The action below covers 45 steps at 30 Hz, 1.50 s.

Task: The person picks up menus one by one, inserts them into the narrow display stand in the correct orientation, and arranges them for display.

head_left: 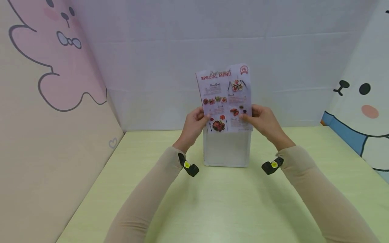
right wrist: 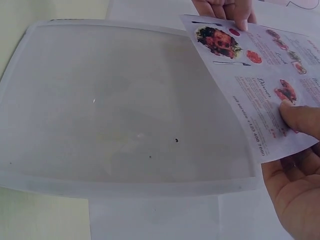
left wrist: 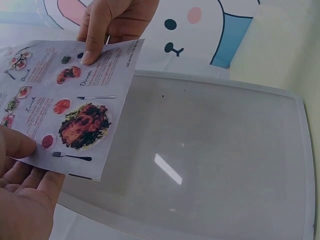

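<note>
printed menu (head_left: 226, 101) in both hands (head_left: 193, 125) (head_left: 266, 124)

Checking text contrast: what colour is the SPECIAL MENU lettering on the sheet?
The SPECIAL MENU lettering is red; the head view shows it best.

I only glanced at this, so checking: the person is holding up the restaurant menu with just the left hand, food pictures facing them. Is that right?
Not just the left hand: the head view shows the right hand gripping the restaurant menu too.
</note>
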Available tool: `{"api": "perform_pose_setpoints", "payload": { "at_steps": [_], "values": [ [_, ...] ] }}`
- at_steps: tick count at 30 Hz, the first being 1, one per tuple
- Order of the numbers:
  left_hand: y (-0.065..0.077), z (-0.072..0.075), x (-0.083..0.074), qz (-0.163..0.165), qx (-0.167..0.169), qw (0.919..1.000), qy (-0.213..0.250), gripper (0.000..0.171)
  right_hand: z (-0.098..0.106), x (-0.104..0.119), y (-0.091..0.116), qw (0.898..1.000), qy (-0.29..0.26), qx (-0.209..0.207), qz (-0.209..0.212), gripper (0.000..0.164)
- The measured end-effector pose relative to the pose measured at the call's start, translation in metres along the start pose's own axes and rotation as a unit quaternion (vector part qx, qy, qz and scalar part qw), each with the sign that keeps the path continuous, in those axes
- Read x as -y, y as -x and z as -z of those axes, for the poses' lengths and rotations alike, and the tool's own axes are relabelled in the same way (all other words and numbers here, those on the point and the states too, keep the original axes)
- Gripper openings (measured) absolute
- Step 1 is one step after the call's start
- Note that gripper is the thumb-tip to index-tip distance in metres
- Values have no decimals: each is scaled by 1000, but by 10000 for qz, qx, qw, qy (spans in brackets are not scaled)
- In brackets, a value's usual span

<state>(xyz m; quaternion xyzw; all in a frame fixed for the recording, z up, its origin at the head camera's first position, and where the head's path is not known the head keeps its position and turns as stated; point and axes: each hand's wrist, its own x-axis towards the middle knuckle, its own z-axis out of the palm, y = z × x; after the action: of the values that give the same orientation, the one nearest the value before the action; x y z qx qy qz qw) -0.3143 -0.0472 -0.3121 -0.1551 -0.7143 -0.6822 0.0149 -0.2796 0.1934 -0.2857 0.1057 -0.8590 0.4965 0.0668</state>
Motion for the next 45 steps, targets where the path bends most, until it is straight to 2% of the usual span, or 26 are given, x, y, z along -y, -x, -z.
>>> {"api": "perform_pose_setpoints", "payload": {
  "at_steps": [4, 9, 12, 20, 26, 39, 45],
  "values": [
    [-3, 0, -2, -168, -27, 9997, -169, 37, 0, 2, -4, 9998, -16, -186, 58, 42],
    [-7, 0, -4, -602, 8, 9958, -691, 41, 3, 6, -6, 9994, 160, -254, 187, 44],
    [-10, 0, -6, -746, -44, 9932, -898, 42, 4, 7, -8, 9990, 220, -318, 234, 45],
    [-16, 0, -12, -639, -247, 9927, -995, 37, 2, 6, -15, 9973, 46, -644, 347, 43],
    [-21, -1, -14, -719, -406, 9907, -1085, 31, 2, 11, -21, 9953, 2, -902, 365, 45],
    [-30, 3, -17, -818, -576, 9909, -900, 32, 0, 21, -31, 9930, 75, -1056, 522, 42],
    [-22, 0, -19, -875, -630, 9901, -904, 36, -1, 24, -26, 9934, -42, -1058, 447, 40]
  ]
}}
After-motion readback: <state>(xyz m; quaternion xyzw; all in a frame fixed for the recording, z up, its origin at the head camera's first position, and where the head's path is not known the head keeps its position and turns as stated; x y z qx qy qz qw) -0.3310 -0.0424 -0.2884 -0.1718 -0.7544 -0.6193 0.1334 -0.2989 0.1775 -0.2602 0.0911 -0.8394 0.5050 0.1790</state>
